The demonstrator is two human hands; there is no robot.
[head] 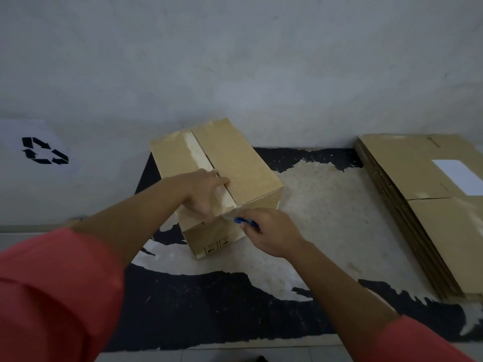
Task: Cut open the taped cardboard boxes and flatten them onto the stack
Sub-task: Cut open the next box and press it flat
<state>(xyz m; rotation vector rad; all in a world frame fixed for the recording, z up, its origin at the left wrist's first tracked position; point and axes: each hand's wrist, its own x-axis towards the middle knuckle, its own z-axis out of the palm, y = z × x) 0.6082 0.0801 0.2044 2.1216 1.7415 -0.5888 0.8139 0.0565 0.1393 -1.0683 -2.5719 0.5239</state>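
Head view: taped box (pixel 235 163) sits on the mat (pixel 326 231), near the wall. Left hand (pixel 206 189) lies flat on its top by the tape seam (pixel 196 150). Right hand (pixel 271 231) grips a blue cutter (pixel 245 222) at the near top edge. Best to keep the blade shallow, following the seam, clear of the left fingers. Flattened stack (pixel 418 205) lies to the right.

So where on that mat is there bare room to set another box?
Bare patch: the black-and-beige floor mat between the taped brown cardboard box and the stack of flattened cardboard. Another: the dark strip nearest the person. Crowded: the box's near end, where the left hand presses and the right hand holds a blue cutter.
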